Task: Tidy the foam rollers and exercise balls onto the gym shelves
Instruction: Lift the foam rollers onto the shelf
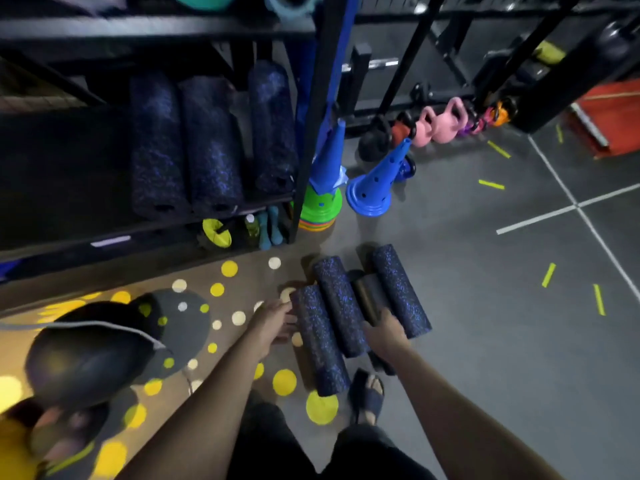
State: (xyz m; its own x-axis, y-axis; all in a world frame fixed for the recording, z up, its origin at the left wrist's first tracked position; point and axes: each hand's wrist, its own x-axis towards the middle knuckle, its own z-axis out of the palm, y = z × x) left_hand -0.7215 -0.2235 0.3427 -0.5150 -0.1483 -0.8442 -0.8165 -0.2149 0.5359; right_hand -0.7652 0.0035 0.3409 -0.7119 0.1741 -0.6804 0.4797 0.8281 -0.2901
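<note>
Four foam rollers lie side by side on the grey floor, just below the middle of the frame, all slanting from lower left to upper right. The nearest roller [320, 341] is dark with blue speckles, and the person's left hand [273, 323] is pressed against its left side. The fingers are stretched out fairly straight and touch it rather than wrap it.

Next to it lies a second speckled roller [341, 306], then a plain black roller [367, 296] tucked low between its neighbours, then a fourth speckled roller [401, 289] furthest right. The right hand [384, 332] comes down over the near end of the black roller. Only the back of the hand shows, so I cannot tell whether it is gripping or just resting there.

In the upper left of the frame stands a black shelf [149, 225] with three more speckled rollers [213, 147] lying on it, ends facing out. Two are touching and the third is a little apart to the right.

In the lower left sits a dark exercise ball [86, 362], blurred, on flooring scattered with yellow dots [322, 407]. Right of the shelf post are a blue cone [374, 181] and a stack of coloured cones [322, 199]. Behind them a row of kettlebells [440, 123] stands along a rack. A foot in a dark sandal [367, 393] stands just beside the nearest roller's lower end.
</note>
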